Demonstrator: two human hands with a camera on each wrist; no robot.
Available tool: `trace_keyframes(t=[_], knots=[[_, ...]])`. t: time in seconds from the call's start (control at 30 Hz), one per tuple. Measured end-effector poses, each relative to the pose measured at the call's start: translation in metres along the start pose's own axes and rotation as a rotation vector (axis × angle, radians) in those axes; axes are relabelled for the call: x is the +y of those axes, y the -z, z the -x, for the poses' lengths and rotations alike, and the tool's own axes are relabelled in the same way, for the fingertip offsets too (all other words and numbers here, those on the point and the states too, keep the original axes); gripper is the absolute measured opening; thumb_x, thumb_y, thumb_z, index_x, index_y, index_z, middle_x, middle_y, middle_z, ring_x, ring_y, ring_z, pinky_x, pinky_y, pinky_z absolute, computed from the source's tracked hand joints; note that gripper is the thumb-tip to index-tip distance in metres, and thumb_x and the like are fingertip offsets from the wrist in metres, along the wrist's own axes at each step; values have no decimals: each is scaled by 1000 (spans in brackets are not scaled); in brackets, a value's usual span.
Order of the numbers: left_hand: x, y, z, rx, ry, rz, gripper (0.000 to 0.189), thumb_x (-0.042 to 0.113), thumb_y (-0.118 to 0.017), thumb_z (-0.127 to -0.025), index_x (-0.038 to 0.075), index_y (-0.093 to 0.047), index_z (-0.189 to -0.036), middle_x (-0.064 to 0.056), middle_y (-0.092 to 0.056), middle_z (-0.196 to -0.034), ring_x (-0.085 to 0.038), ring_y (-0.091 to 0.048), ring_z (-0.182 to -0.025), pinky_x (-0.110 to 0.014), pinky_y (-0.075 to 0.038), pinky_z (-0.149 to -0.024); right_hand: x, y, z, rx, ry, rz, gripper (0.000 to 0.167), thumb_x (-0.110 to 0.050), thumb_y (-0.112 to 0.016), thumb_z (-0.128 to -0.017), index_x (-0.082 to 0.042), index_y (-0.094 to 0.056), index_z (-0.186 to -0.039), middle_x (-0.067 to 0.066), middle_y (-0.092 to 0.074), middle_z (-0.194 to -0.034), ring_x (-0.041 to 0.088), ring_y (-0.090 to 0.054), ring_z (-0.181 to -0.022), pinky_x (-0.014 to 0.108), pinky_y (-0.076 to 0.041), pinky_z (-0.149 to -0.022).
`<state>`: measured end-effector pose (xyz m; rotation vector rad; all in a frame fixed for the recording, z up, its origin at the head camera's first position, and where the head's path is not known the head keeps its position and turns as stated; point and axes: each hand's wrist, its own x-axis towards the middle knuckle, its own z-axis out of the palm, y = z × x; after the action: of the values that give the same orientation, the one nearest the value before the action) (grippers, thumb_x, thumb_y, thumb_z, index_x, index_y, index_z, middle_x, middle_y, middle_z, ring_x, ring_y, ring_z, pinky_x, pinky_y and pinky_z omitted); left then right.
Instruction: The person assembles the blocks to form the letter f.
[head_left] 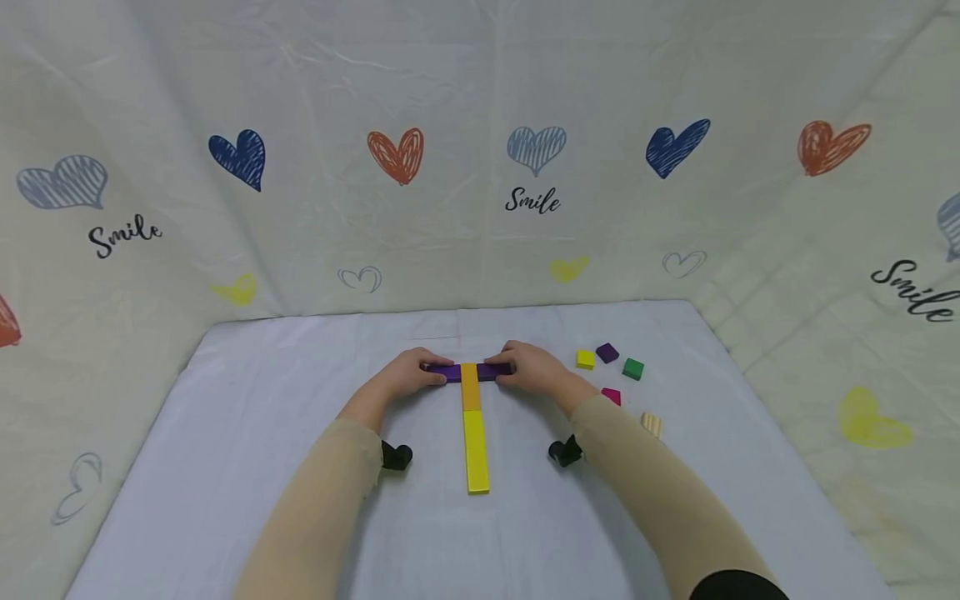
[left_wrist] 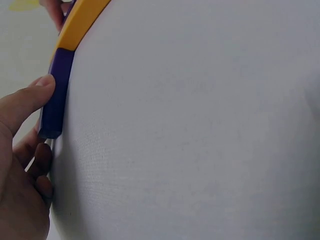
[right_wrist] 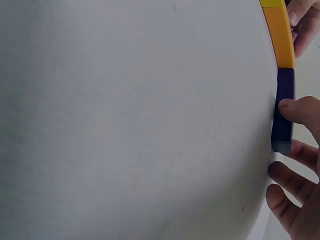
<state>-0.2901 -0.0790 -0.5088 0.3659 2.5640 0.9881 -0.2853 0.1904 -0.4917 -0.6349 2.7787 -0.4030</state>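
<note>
On the white cloth, a yellow bar and an orange bar lie end to end in a line. Purple block sticks out left and right of the orange bar's far end; whether it is one piece or two I cannot tell. My left hand pinches the left purple end between thumb and fingers. On the other side, my right hand pinches the right purple end, its thumb on the near face. Fingers partly hide both ends.
Right of the bars lie a small yellow block, a purple block, a green block, a magenta block and a ridged wooden piece. The right forearm partly covers the last two. A patterned sheet rises behind the table.
</note>
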Motion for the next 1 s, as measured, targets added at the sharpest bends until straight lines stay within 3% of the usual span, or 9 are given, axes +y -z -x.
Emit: trace_keyframes(t=[0.57, 0.83, 1.0], knots=[[3, 1, 2, -2, 7, 11, 32, 31, -70, -93, 33, -70, -125, -6, -57, -136, -28, -48, -124, -51, -34, -112, -4, 6, 4, 4, -41, -21, 49, -36, -72, -91, -33, -59, -139, 1, -58, -123, 18, -55, -103, 38, -48, -100], [4, 1, 3, -6, 14, 14, 32, 31, -70, -94, 34, -70, -125, -5, -56, -138, -28, -48, -125, -51, -34, -112, -3, 19, 16, 30, -58, -64, 48, -37, -73, -90, -31, -62, -137, -1, -61, -120, 17, -55, -94, 35, -50, -91], [3, 0, 2, -7, 16, 12, 31, 31, -69, -94, 34, -70, -125, -5, -56, -137, -29, -48, -125, -52, -35, -111, 3, 27, 30, 43, -80, -106, 45, -34, -71, -92, -29, -62, -136, -1, -62, -122, 19, -56, -96, 36, -51, -88]])
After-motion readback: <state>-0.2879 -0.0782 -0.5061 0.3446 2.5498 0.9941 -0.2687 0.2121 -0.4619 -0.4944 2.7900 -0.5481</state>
